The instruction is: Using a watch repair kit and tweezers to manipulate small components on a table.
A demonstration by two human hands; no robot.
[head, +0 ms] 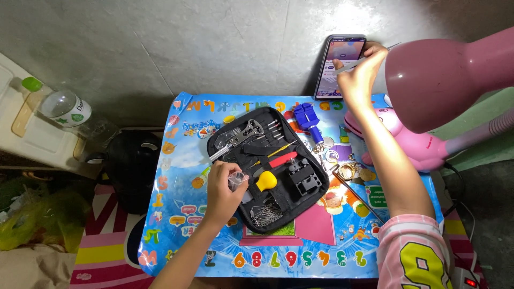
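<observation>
My left hand (224, 186) pinches a small clear plastic bag (237, 179) over the left side of an open black tool kit case (267, 167). The case holds a yellow-handled tool (265, 181), a red-handled tool (282, 158), a black block holder (303, 178), metal wrenches and loose pins. My right hand (357, 75) is raised at the back, holding a thin white stylus-like stick (350, 66) against a phone (339, 66) that leans on the wall. A blue watch tool (307, 116) lies behind the case.
A pink desk lamp (447, 75) hangs over the right side, its base (412, 140) on the small table with the colourful printed cover (225, 251). Watch parts and a metal band (347, 170) lie right of the case. A plastic bottle (67, 108) and black bag (131, 163) sit left.
</observation>
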